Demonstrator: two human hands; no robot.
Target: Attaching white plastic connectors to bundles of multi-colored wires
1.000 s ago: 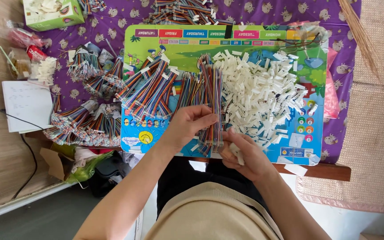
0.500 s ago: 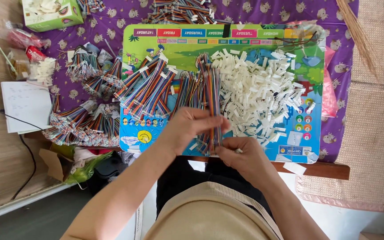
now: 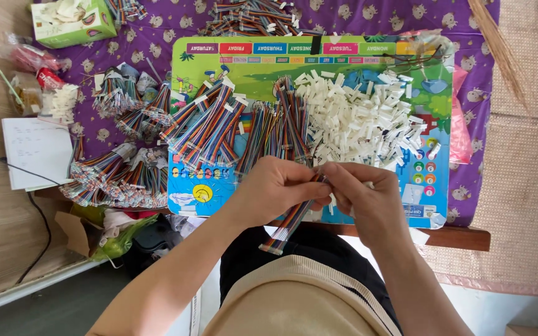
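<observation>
The left hand is closed around a flat, rainbow-striped ribbon cable, gripping it near its upper end while the loose lower end hangs down toward the person's lap. The right hand meets it from the other side, its fingers pinched together at the top of the same cable; whether a small white plastic connector sits between those fingertips is hard to tell, since the fingers cover that spot. Both hands are held just in front of the near edge of a colourful, cartoon-printed plastic board lying on a purple patterned cloth. On the board, just beyond the right hand, lies a heap of small white plastic connectors. Beside it, beyond the left hand, lie bundles of rainbow ribbon cables, their ends fitted with white plugs. More finished cable bundles are piled on the cloth left of the board. A green cardboard tissue box stands at the far left corner, and a white sheet of paper lies at the left edge.
</observation>
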